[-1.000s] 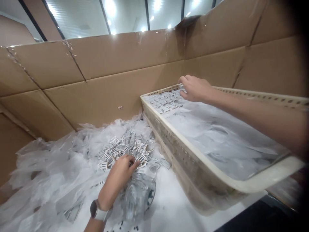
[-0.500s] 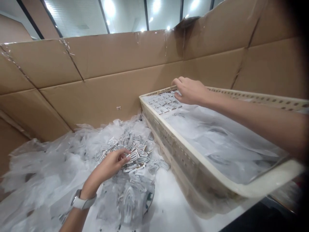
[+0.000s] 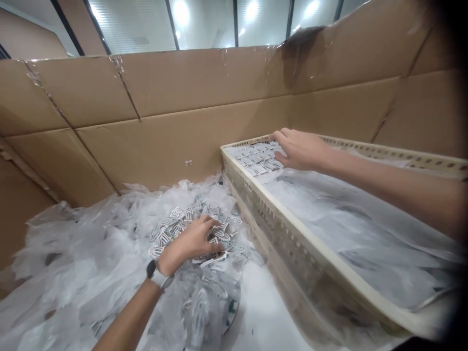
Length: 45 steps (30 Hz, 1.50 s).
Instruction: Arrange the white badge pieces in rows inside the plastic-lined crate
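My left hand, with a watch on its wrist, is over a loose pile of small flat metal-look pieces. Its thumb and fingers are apart, touching the pile or just above it. Over the far end of a cream plastic basket is my right hand, its fingers bent downward and the thumb apart from them. Beside its fingertips, similar flat pieces lie in neat rows on plastic film. Whether the right fingertips hold a piece is hidden.
Crumpled clear plastic bags spread over the left side. Tall cardboard walls stand behind and at the right. The basket's long near rim runs between my hands. White sheeting lies below it.
My left hand has moved further over the loose pile, and its fingers have spread. The right hand has dipped slightly toward the rows. The whole view has shifted a little.
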Tool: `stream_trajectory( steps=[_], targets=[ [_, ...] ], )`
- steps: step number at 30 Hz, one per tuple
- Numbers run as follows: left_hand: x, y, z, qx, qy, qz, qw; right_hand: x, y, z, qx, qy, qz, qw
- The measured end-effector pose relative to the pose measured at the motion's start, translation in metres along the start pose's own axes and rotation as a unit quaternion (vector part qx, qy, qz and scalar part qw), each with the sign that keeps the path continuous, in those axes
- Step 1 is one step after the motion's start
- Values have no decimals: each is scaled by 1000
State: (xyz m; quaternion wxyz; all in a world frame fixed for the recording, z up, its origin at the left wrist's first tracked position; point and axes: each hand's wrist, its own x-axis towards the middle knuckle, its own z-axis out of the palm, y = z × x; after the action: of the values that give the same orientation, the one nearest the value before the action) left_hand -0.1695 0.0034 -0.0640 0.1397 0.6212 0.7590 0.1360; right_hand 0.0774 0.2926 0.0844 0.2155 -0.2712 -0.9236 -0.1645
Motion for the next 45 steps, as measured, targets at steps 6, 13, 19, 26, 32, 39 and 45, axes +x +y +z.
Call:
stream_trajectory(
  steps=[6,13,19,26,32,39,45],
  targets=[
    [36,1,19,44,-43,-39,997,-2,-5,1,-39,-24,-17,999],
    [43,-14,28,47,-39,-53,997,-2,3,6,-39,-35,-22,998],
    [51,-20,30,22,-31,-43,998,-1,4,14,-45,-49,-30,997],
    [50,-21,33,-30,-20,-8,999,-1,4,19,-58,-48,-43,996],
    [43,-22,36,-77,-2,15,997,-2,6,19,-58,-57,-44,996],
    [35,-34,41,-139,-8,14,990,-2,7,22,-54,-65,-45,995],
    [36,-41,38,-222,-2,42,974,-2,4,21,-50,-77,-35,995]
  ],
)
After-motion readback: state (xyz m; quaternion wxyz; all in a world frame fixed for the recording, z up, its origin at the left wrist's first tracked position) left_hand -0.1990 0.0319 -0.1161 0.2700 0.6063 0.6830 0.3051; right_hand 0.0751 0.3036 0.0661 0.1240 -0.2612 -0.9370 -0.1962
